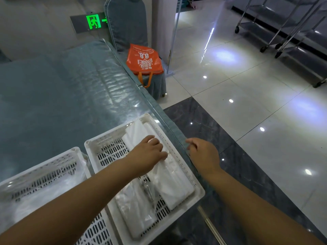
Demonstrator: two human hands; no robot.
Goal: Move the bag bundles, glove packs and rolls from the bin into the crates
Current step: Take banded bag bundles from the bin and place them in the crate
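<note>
Two white perforated crates stand on the table. The right crate [104, 145] holds white bag bundles [174, 184] along its right side and a clear plastic pack [136, 211] near the front. My left hand [148, 152] rests palm down on the bundles in this crate, fingers curled over them. My right hand [203, 154] hovers just outside the crate's right rim at the table edge, fingers loosely bent, holding nothing. The left crate [58, 156] contains clear plastic packs [44, 191]. The bin is out of sight.
The table [62, 96] has a blue-grey cloth under clear plastic. Beyond its far corner a covered chair [127, 23] carries an orange shopping bag [144, 61]. Glossy tiled floor [247, 112] lies to the right, with metal wheeled racks [283, 38] at the far right.
</note>
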